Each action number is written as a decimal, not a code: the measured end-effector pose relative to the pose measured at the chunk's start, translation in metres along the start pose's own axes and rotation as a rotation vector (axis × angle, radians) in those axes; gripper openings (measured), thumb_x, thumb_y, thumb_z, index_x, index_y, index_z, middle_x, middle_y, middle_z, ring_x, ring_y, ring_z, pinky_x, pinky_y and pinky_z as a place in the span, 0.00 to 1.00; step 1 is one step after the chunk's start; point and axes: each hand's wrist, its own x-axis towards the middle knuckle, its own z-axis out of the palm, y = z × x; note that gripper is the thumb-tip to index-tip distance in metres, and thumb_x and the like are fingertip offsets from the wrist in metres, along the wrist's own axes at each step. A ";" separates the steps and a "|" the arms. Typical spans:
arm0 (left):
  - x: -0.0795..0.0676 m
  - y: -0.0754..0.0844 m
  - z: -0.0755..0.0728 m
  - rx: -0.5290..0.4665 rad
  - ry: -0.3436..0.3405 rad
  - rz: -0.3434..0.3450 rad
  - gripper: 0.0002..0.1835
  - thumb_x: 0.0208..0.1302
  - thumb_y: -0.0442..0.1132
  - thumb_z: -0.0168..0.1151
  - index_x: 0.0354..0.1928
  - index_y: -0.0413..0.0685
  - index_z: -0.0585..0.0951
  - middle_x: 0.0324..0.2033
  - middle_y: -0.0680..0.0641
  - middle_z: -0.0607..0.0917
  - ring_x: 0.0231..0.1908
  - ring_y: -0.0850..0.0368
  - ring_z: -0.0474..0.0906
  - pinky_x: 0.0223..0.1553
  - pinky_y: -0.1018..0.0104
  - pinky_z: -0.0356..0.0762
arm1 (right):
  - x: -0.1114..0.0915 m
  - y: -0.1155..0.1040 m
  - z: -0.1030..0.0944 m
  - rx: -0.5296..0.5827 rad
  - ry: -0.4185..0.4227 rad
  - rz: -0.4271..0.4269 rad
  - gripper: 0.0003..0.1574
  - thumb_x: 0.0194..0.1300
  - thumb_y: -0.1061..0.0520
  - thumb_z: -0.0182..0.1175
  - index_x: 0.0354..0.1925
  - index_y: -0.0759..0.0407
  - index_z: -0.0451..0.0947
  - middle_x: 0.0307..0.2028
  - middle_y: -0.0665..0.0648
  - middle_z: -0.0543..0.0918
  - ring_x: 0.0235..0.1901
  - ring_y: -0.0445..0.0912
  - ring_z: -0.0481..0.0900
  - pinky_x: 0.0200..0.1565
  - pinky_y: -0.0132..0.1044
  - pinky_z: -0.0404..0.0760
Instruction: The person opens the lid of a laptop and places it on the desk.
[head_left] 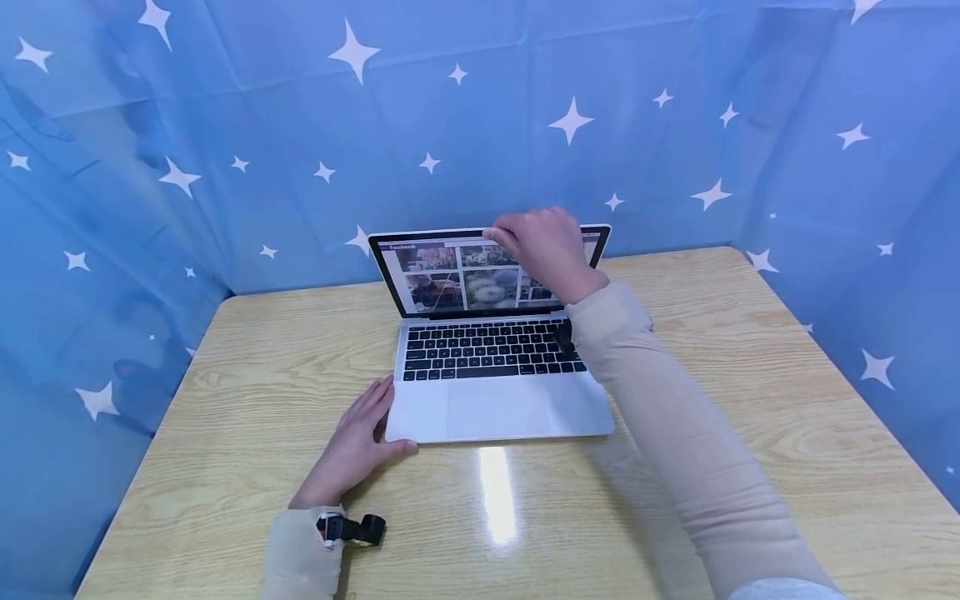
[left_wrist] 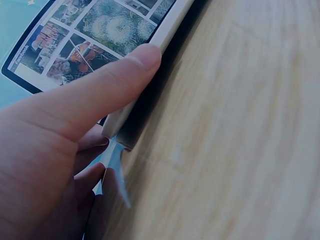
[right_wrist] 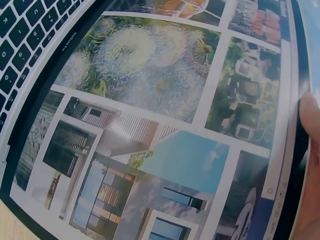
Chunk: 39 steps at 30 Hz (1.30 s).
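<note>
The laptop [head_left: 491, 337] stands open on the table [head_left: 772, 375], at about twelve o'clock from its centre; the right hand [head_left: 551, 248] pinches the screen's [head_left: 487, 287] top edge at one o'clock, while the left hand [head_left: 358, 442], thumb and fingers spread wide, braces the base [head_left: 491, 408] at its eight o'clock corner. An uneven pull or push from that one-handed hold could twist the hinge [head_left: 486, 315], and hard pressure could mark the display. Were the left hand's bracing to slacken, the base could skid or lift.
</note>
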 end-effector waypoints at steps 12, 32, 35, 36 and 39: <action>0.000 -0.001 0.000 -0.007 -0.013 -0.013 0.54 0.43 0.69 0.59 0.68 0.47 0.52 0.68 0.50 0.48 0.67 0.50 0.38 0.63 0.48 0.39 | 0.003 -0.004 0.001 0.015 -0.012 0.056 0.23 0.65 0.39 0.43 0.35 0.47 0.81 0.13 0.47 0.71 0.15 0.44 0.66 0.25 0.37 0.56; -0.001 0.001 -0.003 -0.035 -0.018 -0.008 0.54 0.43 0.68 0.60 0.68 0.46 0.52 0.68 0.50 0.48 0.67 0.50 0.38 0.63 0.48 0.38 | 0.015 0.003 0.000 0.072 -0.097 0.108 0.22 0.65 0.38 0.44 0.39 0.46 0.81 0.16 0.47 0.73 0.17 0.45 0.66 0.26 0.35 0.57; 0.000 0.001 -0.003 -0.033 -0.011 -0.002 0.55 0.42 0.68 0.60 0.68 0.46 0.52 0.68 0.49 0.48 0.67 0.50 0.38 0.63 0.48 0.38 | 0.016 0.004 -0.001 0.078 -0.103 0.111 0.22 0.64 0.38 0.45 0.40 0.45 0.81 0.15 0.48 0.73 0.16 0.45 0.65 0.27 0.35 0.59; -0.001 0.001 -0.004 -0.031 -0.010 -0.001 0.55 0.42 0.68 0.60 0.68 0.46 0.52 0.68 0.49 0.49 0.67 0.50 0.38 0.63 0.48 0.38 | 0.017 0.004 -0.001 0.080 -0.107 0.113 0.22 0.64 0.38 0.45 0.40 0.45 0.81 0.15 0.48 0.73 0.16 0.45 0.66 0.27 0.35 0.59; -0.001 0.002 -0.004 -0.033 -0.008 0.000 0.55 0.42 0.68 0.60 0.68 0.46 0.52 0.68 0.49 0.49 0.67 0.50 0.38 0.63 0.48 0.38 | 0.018 0.004 -0.002 0.078 -0.118 0.121 0.22 0.64 0.38 0.44 0.39 0.45 0.81 0.15 0.48 0.73 0.17 0.45 0.66 0.28 0.36 0.61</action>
